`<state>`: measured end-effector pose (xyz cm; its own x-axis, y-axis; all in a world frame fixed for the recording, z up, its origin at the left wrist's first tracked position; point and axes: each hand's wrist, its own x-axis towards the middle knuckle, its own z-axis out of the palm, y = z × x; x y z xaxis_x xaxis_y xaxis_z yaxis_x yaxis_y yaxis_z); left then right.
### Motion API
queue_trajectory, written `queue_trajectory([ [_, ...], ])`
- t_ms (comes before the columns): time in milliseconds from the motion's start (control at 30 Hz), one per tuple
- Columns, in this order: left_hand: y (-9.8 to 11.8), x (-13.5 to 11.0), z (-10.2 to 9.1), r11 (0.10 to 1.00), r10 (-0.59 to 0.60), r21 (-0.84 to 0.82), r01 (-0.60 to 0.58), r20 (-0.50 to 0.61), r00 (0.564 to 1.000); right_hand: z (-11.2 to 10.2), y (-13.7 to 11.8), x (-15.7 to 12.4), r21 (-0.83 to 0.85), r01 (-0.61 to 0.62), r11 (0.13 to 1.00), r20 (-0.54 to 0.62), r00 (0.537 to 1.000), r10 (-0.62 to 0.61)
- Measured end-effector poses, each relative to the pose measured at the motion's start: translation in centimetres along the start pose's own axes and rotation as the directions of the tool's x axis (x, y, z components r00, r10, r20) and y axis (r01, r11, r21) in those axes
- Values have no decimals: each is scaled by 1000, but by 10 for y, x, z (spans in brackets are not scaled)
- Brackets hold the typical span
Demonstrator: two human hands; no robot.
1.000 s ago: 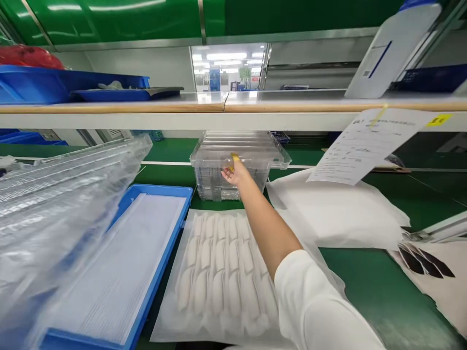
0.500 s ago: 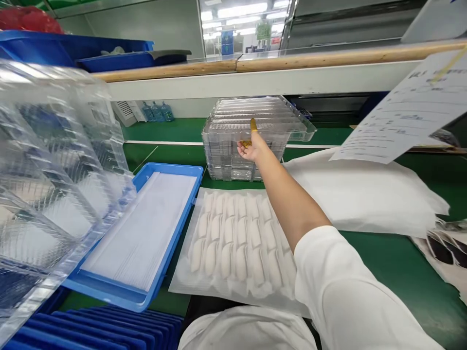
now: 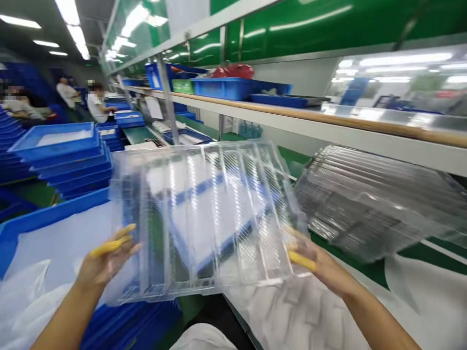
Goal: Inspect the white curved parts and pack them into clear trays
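A clear ribbed plastic tray (image 3: 204, 218) is held up, tilted, in front of me, blurred by motion. My right hand (image 3: 304, 253) grips its right edge, some fingers seen through the plastic. My left hand (image 3: 109, 260) is at its left edge, fingers bent against it. Yellow finger covers are on both hands. Through the tray shows a blue tray (image 3: 229, 238) lined with white sheets. Below my right hand, pale padded pieces (image 3: 292, 311) lie in rows, smeared by motion.
A stack of clear trays (image 3: 365, 209) stands at right under the shelf edge (image 3: 365, 129). Stacked blue trays (image 3: 69, 160) fill the left, with a nearer blue tray (image 3: 98, 197) holding white sheets. White sheeting (image 3: 430, 296) lies at lower right. People are farther back.
My view has turned left. My right hand has left the clear tray stack and now grips the held tray's right edge. That tray has come from the left side to the middle; my left hand has appeared.
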<state>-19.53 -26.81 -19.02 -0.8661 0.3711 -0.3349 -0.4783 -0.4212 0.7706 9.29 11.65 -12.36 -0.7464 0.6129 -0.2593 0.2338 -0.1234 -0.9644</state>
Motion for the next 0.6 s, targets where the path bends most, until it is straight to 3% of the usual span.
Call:
queue_trajectory([
  [100,-15,16,7,996,-83,-17,85,91,992,-8,14,-20,-52,-76,996,-113,991,70],
  [233,-33,22,24,974,-221,1,225,199,955,-31,33,-58,44,-184,982,-232,954,189],
  [367,-60,22,46,943,-332,62,328,281,901,-46,44,-103,148,-186,971,-358,905,228],
  [500,-87,19,55,911,-406,55,408,283,869,-44,52,-143,346,-5,938,-470,865,178],
  [600,-104,25,39,862,-502,84,500,277,819,-30,71,-162,444,212,871,-580,809,98],
])
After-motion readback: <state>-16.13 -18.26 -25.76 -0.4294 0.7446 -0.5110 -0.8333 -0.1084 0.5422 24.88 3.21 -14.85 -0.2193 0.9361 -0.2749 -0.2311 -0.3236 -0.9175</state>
